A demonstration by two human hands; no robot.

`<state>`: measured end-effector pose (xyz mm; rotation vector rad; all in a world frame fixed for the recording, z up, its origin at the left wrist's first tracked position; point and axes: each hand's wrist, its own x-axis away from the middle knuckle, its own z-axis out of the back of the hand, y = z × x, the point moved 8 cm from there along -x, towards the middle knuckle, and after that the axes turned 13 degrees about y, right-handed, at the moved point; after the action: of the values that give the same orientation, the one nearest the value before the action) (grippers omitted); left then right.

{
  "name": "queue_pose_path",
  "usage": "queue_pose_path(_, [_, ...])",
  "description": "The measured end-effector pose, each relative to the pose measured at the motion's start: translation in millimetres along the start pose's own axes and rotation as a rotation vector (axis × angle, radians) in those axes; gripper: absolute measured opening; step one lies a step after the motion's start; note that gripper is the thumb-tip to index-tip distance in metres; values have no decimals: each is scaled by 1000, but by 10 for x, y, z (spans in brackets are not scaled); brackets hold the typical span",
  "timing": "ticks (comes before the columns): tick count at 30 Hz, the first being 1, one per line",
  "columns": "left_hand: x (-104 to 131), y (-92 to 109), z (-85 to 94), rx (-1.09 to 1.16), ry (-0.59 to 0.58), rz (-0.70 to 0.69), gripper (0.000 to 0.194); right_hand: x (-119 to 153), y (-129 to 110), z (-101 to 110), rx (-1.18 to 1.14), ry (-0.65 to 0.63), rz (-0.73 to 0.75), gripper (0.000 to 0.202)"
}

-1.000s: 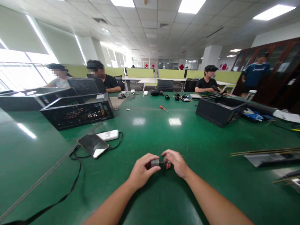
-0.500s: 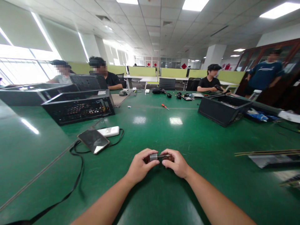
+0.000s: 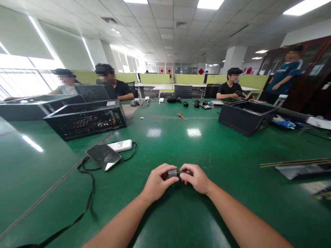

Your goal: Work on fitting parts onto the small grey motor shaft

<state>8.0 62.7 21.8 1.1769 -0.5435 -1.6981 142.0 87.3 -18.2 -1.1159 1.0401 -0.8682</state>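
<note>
Low in the middle of the head view, my left hand (image 3: 158,181) is closed around a grey metal cylinder with a thin dark shaft, which looks like a motor rotor (image 3: 172,173). Thumb and fingers grip it from the left, and the palm hides its far end. The shaft points right into my right hand (image 3: 197,179), whose thumb and fingertips pinch its end. Some reddish-brown material shows under the right fingers, too small to make out. Both hands are just above the green table (image 3: 176,148).
To the left lie a dark phone (image 3: 103,156), a white device (image 3: 121,145) and a black strap (image 3: 89,199). Black computer cases stand left (image 3: 85,120) and right (image 3: 245,119). An orange screwdriver (image 3: 181,116) lies ahead. Metal strips (image 3: 297,168) lie right. Several people are across the table.
My hands have shifted slightly right with the rotor, and the right fingertips cover more of the shaft. The standing person at the far right has turned and moved left.
</note>
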Motion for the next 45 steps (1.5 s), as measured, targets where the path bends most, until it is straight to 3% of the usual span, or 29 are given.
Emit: queue_pose_path(45, [5,1,14,-62,6,-19,27,-9,-12,11,66,12,-30,22])
